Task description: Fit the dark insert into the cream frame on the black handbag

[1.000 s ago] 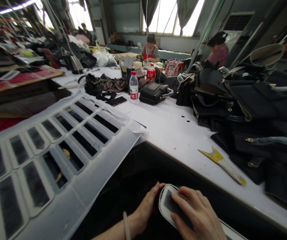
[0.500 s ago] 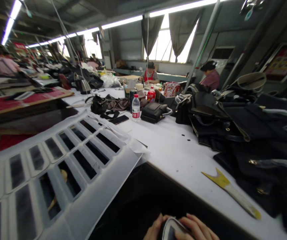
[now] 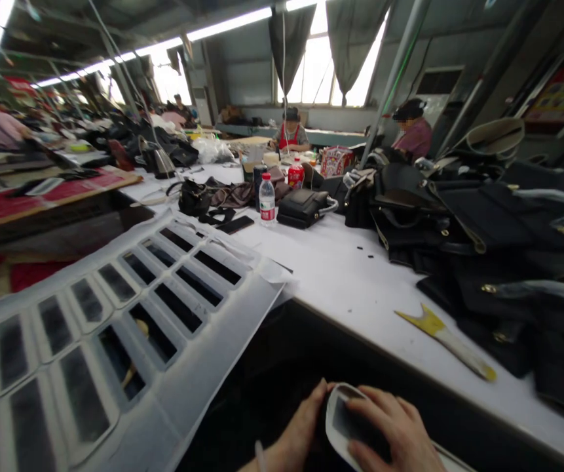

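Hands are back in fuller view at the bottom edge after nearly dropping out of frame half a second ago; the head has tipped down a little again, though not as far as 1 second ago. I see my left hand [image 3: 306, 426] cupped around the dark underside of a small white-rimmed panel [image 3: 348, 419], a rounded piece with a dark centre, and my right hand [image 3: 392, 432] laid over its top with the fingers pressing on the dark face. Both hands are closed on that piece, the same 2-handed hold as in the earlier frames, so the piece has not been put down or swapped; it sits low, below the near edge of the white worktable [image 3: 360, 288], over the dark gap in front of me. To the left, the large white die-cut sheet [image 3: 129, 308] with its rows of rectangular windows hangs off the table corner, unmoved. On the table, the yellow-tipped scraper [image 3: 446, 341] lies alone near the edge, just beside the heap of black handbags [image 3: 483, 223]. Farther off stand a water bottle [image 3: 266, 198] and a small black bag [image 3: 304, 206]. At the far end, 2 other people [image 3: 289, 131] sit working, well apart from me. From this I judge the pressing on the panel is continuing unchanged.
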A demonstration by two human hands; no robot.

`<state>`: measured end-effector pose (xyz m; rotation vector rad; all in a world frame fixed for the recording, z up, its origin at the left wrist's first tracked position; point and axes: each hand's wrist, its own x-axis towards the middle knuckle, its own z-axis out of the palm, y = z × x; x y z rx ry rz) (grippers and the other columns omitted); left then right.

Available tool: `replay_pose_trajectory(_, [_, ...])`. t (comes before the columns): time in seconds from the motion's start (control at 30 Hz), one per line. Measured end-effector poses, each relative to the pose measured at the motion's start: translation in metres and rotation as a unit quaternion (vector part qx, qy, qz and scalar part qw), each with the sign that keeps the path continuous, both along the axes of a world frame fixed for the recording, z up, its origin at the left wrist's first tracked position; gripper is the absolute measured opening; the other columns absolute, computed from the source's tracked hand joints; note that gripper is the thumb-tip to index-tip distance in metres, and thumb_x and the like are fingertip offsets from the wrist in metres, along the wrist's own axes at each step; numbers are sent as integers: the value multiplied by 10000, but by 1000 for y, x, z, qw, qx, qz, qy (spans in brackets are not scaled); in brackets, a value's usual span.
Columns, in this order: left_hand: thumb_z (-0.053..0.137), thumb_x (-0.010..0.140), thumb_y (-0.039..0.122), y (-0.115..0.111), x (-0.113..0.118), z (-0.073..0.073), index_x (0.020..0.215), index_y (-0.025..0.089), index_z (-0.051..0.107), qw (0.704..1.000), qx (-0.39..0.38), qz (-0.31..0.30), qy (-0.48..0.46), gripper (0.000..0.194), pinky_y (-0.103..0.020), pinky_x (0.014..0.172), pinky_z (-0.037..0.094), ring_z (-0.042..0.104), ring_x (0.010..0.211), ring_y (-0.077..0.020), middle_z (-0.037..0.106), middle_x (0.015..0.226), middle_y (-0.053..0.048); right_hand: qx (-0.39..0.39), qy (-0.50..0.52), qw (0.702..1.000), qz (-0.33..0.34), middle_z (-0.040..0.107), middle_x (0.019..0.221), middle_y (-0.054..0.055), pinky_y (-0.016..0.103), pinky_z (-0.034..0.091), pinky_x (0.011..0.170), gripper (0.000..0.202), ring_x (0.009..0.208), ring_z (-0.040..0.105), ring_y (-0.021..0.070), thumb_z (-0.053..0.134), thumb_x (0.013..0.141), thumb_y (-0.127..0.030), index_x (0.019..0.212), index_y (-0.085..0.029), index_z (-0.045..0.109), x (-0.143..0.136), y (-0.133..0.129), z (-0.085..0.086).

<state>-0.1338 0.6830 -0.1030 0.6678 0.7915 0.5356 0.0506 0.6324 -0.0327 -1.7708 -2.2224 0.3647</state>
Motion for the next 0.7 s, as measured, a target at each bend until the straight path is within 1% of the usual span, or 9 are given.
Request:
replay_pose_trajectory(0.07, [416,908,713,-6,-2,1,1246,221,660,1000,-19,-6,-12,645,-478,1039,411,578,1220,-328,707,1209,-76,-46,39,998,-35,659,1290,37,500,496,974,372,1155,630,268,662,813,-325,1184,-354,655,-4,-2,6])
replay_pose_trajectory(0.13, [401,942,667,-7,-6,1,1310,238,618,999,-19,-18,-33,606,-474,1059,393,552,1262,-318,677,1282,-70,-57,71,994,-61,648,1295,58,521,433,1021,418,1188,598,261,646,818,-268,1233,-315,616,-8,-4,10])
replay_pose_trajectory(0.2, [418,956,629,-6,-10,0,1352,251,585,998,-20,-25,-51,572,-465,1075,383,520,1303,-310,636,1353,-64,-54,85,993,-65,642,1298,56,537,391,1039,436,1201,584,257,642,818,-233,1245,-309,599,-12,-5,12])
replay_pose_trajectory(0.3, [446,960,600,-5,-14,-4,1379,242,562,997,-25,-32,-60,563,-455,1072,391,494,1331,-308,592,1412,-75,-48,82,994,-58,618,1340,28,554,350,1041,372,1224,563,262,648,839,-228,1191,-348,628,-18,-8,12])
replay_pose_trajectory(0.37, [448,960,602,-6,-15,-5,1381,219,561,997,-23,-40,-67,581,-457,1071,395,507,1316,-311,594,1408,-95,-50,82,994,-57,599,1366,19,542,330,1035,367,1233,548,258,646,839,-184,1167,-349,636,-22,-8,13])
replay_pose_trajectory(0.5, [453,935,654,-6,-15,-2,1346,151,593,997,-37,-49,-50,665,-457,1105,363,551,1260,-313,655,1310,-136,-47,109,990,-73,593,1364,-17,501,279,1043,395,1208,531,234,629,808,-89,1124,-326,629,-28,-7,17])
replay_pose_trajectory(0.6, [421,944,662,-6,-16,-2,1345,139,592,996,-56,-54,-43,681,-447,1133,335,533,1291,-306,650,1318,-144,-43,139,985,-92,615,1319,-55,479,256,1055,405,1181,529,221,647,792,-105,1118,-345,626,-30,-6,16])
replay_pose_trajectory(0.7, [409,953,652,-6,-21,-3,1359,149,580,995,-57,-62,-48,668,-451,1142,327,519,1312,-302,632,1348,-139,-38,159,981,-105,623,1302,-56,470,252,1056,428,1165,533,218,639,788,-110,1143,-349,617,-29,-8,13])
